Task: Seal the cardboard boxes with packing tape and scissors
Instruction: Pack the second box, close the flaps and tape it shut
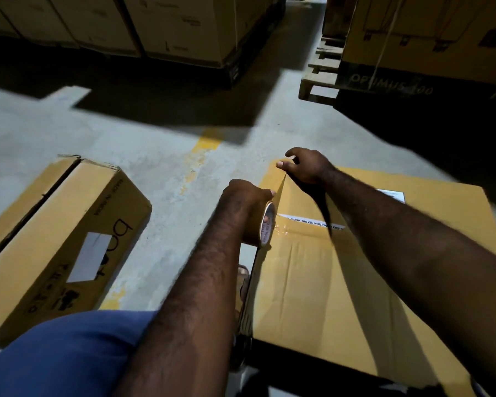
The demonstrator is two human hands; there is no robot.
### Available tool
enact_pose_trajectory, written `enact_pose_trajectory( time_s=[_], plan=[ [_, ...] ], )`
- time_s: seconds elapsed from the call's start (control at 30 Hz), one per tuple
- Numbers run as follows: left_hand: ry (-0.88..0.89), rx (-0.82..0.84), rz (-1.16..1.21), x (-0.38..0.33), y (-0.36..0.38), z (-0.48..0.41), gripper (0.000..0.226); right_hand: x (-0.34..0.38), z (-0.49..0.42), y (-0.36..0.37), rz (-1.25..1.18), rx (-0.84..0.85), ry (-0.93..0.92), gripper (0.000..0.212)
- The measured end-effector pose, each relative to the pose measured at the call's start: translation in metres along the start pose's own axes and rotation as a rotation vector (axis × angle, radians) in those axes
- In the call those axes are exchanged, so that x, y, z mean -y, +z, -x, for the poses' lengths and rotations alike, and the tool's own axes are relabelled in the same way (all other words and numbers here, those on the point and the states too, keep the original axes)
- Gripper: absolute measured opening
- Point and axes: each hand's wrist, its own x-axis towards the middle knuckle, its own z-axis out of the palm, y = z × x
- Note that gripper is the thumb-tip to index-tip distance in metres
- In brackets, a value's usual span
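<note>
A blue-clad knee (55, 359) fills the lower left. Near centre, the left hand (244, 202) grips the tape roll (265, 224) on edge beside the big box (355, 282), likely to keep the strip of tape (281, 181) taut. The right hand (304, 167) pinches the strip's end at the box's far edge, anchoring it. No scissors show; a second box (55, 239) lies at the left

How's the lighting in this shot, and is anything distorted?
Head view: a bright patch of concrete floor between hard black shadows; far cartons dim. Head view: the right forearm throws a sharp shadow across the cardboard box; clear tape glints beside the tape roll in the left hand. Head view: wide-angle bending at the edges.
</note>
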Motion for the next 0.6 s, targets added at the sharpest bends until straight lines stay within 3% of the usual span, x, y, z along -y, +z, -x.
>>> enact_pose_trajectory(
  time_s=[0.17,0.33,0.53,0.6],
  plan=[
    [0.051,0.023,-0.092,0.002,0.005,0.010,0.041,0.000,0.005,0.001,0.000,-0.053,-0.010,0.065],
    [0.101,0.094,0.320,0.028,0.001,0.036,0.037,0.006,0.019,0.005,-0.031,-0.197,-0.056,0.059],
    [0.228,-0.027,0.379,0.047,0.002,0.039,0.042,0.017,0.047,0.021,-0.058,-0.272,-0.266,0.029],
    [0.283,-0.034,0.381,0.050,0.005,0.044,0.053,0.017,0.057,0.022,-0.061,-0.271,-0.307,0.024]
  ],
)
